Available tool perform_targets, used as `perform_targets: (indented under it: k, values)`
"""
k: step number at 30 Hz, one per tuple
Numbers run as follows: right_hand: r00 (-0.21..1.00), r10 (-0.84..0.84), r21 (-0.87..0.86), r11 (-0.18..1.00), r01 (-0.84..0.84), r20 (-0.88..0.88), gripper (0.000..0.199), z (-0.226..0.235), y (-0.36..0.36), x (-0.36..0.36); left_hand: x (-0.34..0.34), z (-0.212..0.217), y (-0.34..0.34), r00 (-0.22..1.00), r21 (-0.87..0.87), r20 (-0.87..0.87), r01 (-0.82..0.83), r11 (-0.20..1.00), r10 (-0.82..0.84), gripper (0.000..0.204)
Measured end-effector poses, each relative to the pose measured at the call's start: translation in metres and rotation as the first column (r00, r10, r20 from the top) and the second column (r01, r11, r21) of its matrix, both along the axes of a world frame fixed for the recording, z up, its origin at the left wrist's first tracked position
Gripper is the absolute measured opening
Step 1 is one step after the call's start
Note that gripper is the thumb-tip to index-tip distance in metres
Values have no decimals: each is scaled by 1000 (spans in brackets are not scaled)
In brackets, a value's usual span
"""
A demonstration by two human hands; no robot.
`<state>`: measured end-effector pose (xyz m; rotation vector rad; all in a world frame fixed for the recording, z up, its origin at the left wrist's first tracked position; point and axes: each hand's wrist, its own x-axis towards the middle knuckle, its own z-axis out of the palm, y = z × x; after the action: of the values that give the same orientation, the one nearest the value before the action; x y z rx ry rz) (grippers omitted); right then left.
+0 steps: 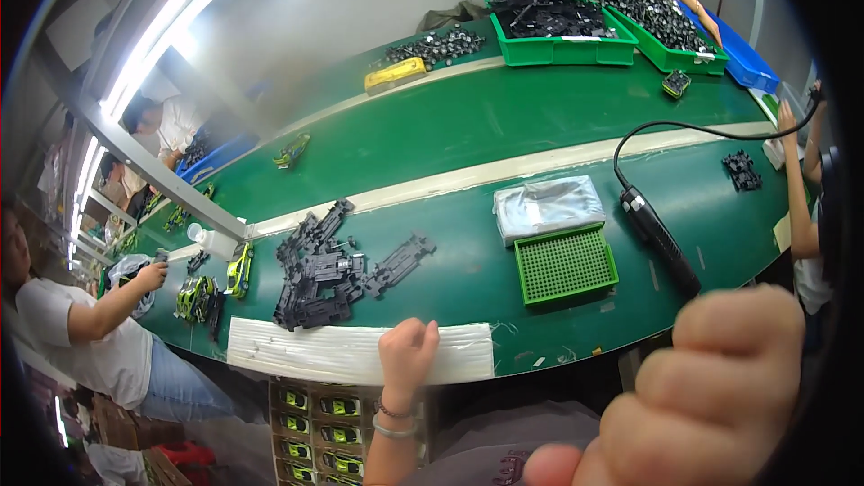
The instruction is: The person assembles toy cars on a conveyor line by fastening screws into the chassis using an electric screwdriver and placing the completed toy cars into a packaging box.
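Observation:
My left hand is closed in a fist over the white foam strip at the table's front edge, and nothing shows in it. Large and close at the lower right, my right hand is also curled into a fist, with nothing visible in its fingers. Beyond my left hand lies a heap of black plastic toy-car chassis, with one chassis apart at its right. A black electric screwdriver with a cable rests beyond my right hand. Left of it sits a green tray with a perforated insert.
A pale blue wrapped packet touches the tray's far side. Yellow-green toy cars stand at left; a box of them is below the edge. Across the green belt are green bins of black parts. Co-workers stand at both sides.

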<state>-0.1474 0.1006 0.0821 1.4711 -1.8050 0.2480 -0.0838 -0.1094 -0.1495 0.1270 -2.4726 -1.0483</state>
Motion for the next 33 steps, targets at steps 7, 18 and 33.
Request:
perform_targets:
  k: [7,18,33]
  values:
    - [997,-72,5,997,72,-8,29,-8,3,-2,-2,0,-1,1000,-5,1,-18,1000,18,27]
    - [991,-101,12,995,102,-85,31,-11,8,-9,10,0,-4,999,3,21,-37,999,37,28]
    - [877,-131,245,969,15,463,30,-114,37,-7,54,30,-6,963,-295,-248,27,955,-104,16]
